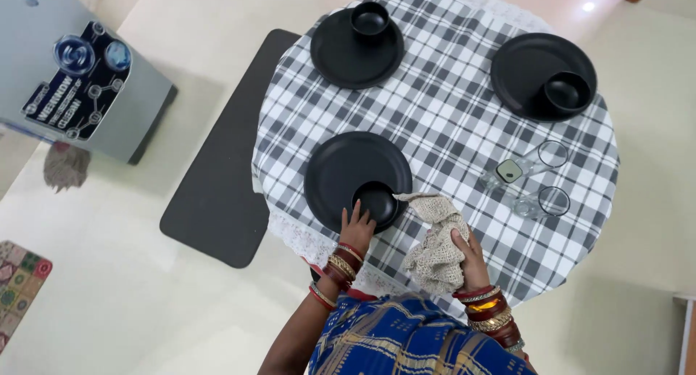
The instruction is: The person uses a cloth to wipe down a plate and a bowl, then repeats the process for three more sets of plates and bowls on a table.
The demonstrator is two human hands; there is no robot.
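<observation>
- Your left hand [357,228] is resting with spread fingers on the near rim of the small black bowl [375,201], not closing around it
- That bowl is sitting on the black plate [346,170] just beyond your left hand
- Your right hand [468,257] is gripping a beige knitted cloth [437,243], which is reaching toward the bowl
- Two clear glasses [544,179] are lying beyond your right hand on the checked tablecloth [442,106]

From my remote feed, a round counter [449,121] under a grey checked cloth [435,99] carries three black plates [341,165]. Two clear glasses [544,157] lie beside a beige knitted rag [438,252].
</observation>
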